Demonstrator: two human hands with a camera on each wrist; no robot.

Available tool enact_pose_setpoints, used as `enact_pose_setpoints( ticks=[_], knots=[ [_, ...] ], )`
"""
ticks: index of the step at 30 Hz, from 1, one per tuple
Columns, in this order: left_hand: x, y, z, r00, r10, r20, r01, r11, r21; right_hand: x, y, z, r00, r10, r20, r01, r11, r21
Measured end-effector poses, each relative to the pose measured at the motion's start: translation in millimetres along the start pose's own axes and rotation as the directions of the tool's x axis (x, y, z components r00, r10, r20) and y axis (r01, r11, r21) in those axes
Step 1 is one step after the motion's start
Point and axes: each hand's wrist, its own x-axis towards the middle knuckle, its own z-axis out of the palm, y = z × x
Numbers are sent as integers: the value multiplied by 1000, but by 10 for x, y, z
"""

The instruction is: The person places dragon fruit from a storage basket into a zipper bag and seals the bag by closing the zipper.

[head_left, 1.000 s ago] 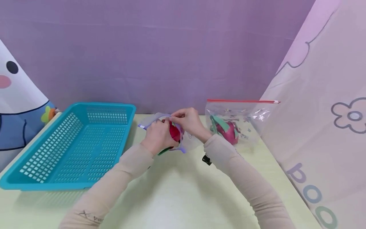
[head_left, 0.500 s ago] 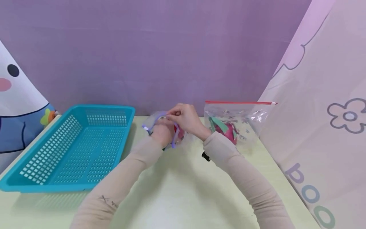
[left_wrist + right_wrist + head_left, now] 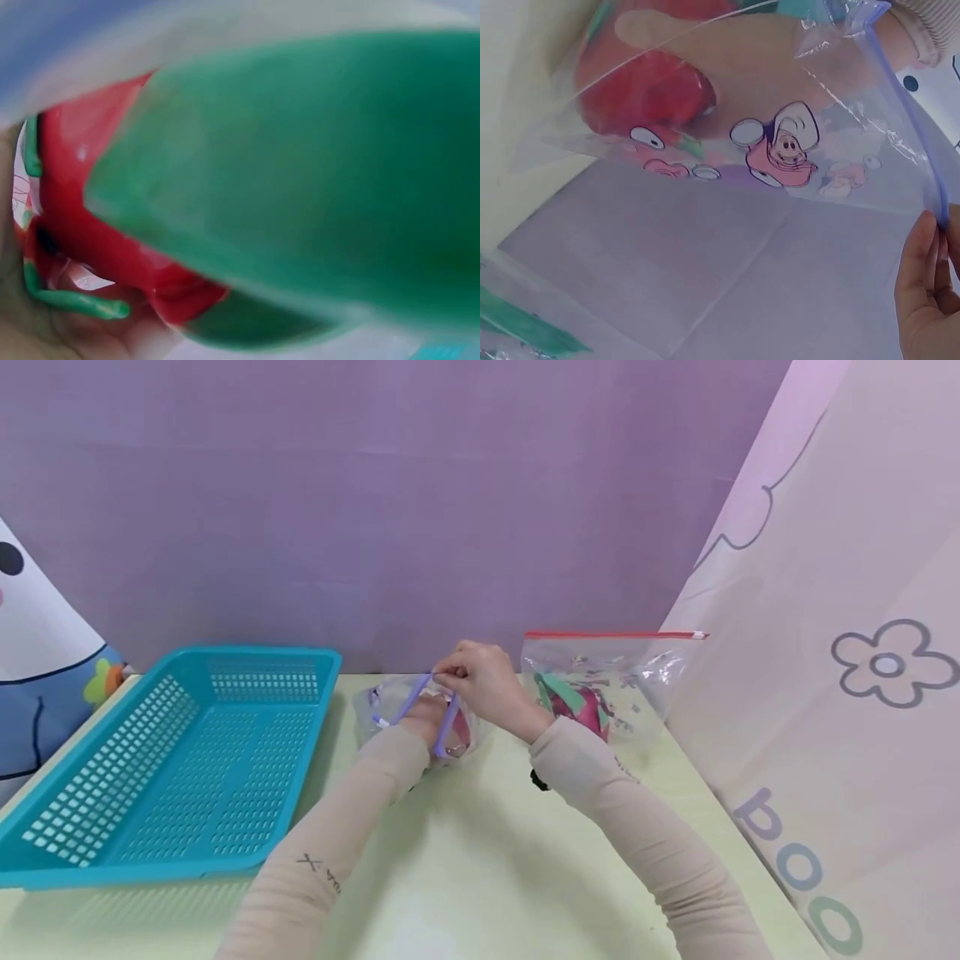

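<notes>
A clear zip bag (image 3: 367, 703) with a purple zip and cartoon prints stands with its mouth spread on the table. My left hand (image 3: 426, 714) is inside it up to the wrist, holding a red model dragon fruit (image 3: 641, 94) with green leaf tips. The left wrist view shows that fruit (image 3: 97, 180) close up against the palm, a large green leaf covering much of it. At the bag's top edge my right hand (image 3: 487, 683) pinches the purple zip strip between thumb and fingers; the right wrist view shows this pinch too.
A teal perforated basket (image 3: 172, 866) sits on the left of the pale table (image 3: 480, 877). Right of the hands, a red-zip clear bag (image 3: 637, 652) holds another dragon fruit (image 3: 590, 713). A small black object (image 3: 538, 780) lies by the right sleeve. Cloth hangs behind and at both sides.
My left hand has gone deeper into the purple-zip bag with the dragon fruit, which was at the mouth before. The right hand keeps its pinch on the bag's edge. The view has shifted slightly.
</notes>
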Motion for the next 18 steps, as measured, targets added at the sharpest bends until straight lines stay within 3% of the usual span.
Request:
enact_pose_setpoints(
  ticks=[1,2,5,9,13,15,17,18],
  knots=[
    [8,-9,24,999,-32,-38,28,994,-104,-3,8,9,1000,-1,-2,1,1000,1],
    [18,-14,40,997,-46,-64,36,989,-145,-5,14,14,1000,-1,-6,1,1000,1],
    [32,-5,51,996,-33,-79,22,990,-142,-8,27,26,1000,-5,-30,5,1000,-1],
    [37,19,37,998,-32,-55,25,993,-118,-10,38,37,999,-16,-48,16,1000,4],
    [46,14,32,999,-41,-32,34,984,-175,-18,48,53,999,-5,-53,6,1000,23],
    [55,3,37,998,-53,-15,47,963,-267,-22,55,63,998,2,-58,0,1000,31],
    [66,-10,38,999,-50,-4,47,961,-274,-26,64,71,998,5,-63,-2,999,43],
    [71,-8,37,999,-33,20,35,992,-120,-28,69,74,998,4,-68,-1,999,49]
  ],
)
